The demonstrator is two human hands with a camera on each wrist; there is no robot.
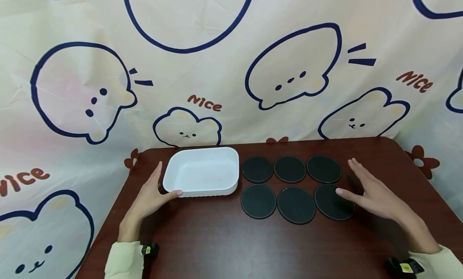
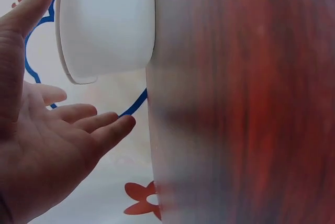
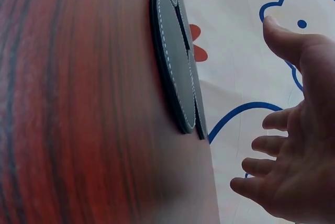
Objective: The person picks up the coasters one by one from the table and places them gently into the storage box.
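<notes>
A white rectangular plastic tray (image 1: 200, 172) stands at the back left of the table. Beside its left end is my left hand (image 1: 150, 198), fingers spread, the thumb near the front left corner; whether it touches I cannot tell. In the left wrist view the tray's side (image 2: 110, 20) shows above the extended fingers of that hand (image 2: 57, 135). Several round black coasters with pale stitched edges lie flat in two rows right of the tray, among them the front right coaster (image 1: 334, 202). Over that coaster's right edge hovers my right hand (image 1: 376, 194), fingers apart and holding nothing.
The dark brown wooden table (image 1: 231, 247) has rounded back corners. A pale cloth (image 1: 289, 122) printed with blue-outlined animals hangs right behind it and along both sides. Black straps with small devices (image 1: 405, 267) sit at both wrists.
</notes>
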